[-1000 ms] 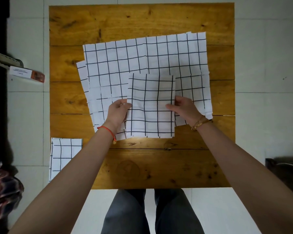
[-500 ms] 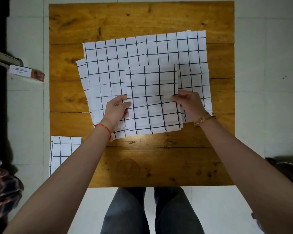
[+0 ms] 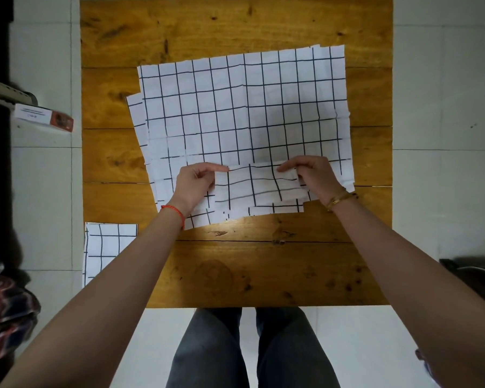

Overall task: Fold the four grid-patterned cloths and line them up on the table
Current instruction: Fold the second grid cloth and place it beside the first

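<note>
We hold the half-folded cloth [image 3: 259, 189] between our two hands at the near middle of the wooden table [image 3: 235, 23], on top of the cloths still spread flat [image 3: 244, 113]. Our left hand [image 3: 193, 186] pinches the cloth's left end, thumb and fingers closed on its upper corner; our right hand [image 3: 312, 176] pinches the right end the same way. The piece now reads as a band whose long axis runs left to right, from one hand to the other, with its top edge raised towards us and its lower edge lying on the spread cloths beneath.

That axis is what the coming move turns on, in our judgement. A further fold would bring one end across to the other along this line, so either hand could lead; both sit equally close, each on its own end.

One finished cloth [image 3: 107, 247] lies at the near left corner of the table, partly hidden by our left forearm. The row presumably starts there, so the piece in hand lies to its right and farther from us, and the left hand is the nearer one for setting it down beside it. How many cloths remain in the flat pile we cannot tell for certain; at least two edges show at its left side.
</note>
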Demonstrator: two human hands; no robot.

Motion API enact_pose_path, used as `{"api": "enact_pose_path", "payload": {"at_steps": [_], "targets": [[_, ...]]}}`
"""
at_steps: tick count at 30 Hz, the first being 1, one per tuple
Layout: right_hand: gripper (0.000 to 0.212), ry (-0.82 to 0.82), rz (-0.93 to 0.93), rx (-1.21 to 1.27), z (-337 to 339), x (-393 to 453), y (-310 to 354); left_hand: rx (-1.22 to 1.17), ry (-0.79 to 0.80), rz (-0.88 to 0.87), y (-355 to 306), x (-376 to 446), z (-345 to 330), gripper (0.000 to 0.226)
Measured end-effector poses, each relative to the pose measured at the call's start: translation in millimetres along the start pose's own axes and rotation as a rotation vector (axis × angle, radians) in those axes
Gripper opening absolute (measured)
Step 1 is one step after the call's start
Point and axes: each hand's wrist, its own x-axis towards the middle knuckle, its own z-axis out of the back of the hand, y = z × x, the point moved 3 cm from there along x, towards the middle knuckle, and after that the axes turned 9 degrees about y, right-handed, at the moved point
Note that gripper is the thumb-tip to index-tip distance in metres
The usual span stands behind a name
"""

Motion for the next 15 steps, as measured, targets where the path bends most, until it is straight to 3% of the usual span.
{"api": "enact_pose_path", "payload": {"at_steps": [5,9,11,15], "targets": [[0.031,-0.173,0.042,-0.181,-5.0,2.6,-6.3,0.318,-0.065,-0.134,1.7,-7.6,-4.7,0.036],[0.014,-0.327,0.229,-0.566,-14.2,-1.3,-1.5,0.602,-0.081,-0.237,7.6,-20.0,-15.2,0.035],[0.020,-0.300,0.272,-0.767,-28.7,-4.2,3.1,0.738,-0.122,-0.292,11.9,-26.5,-20.1,0.040],[0.043,-0.057,0.357,-1.062,-77.6,-8.0,13.5,1.017,-0.124,-0.273,20.5,-35.3,-28.8,0.056]]}}
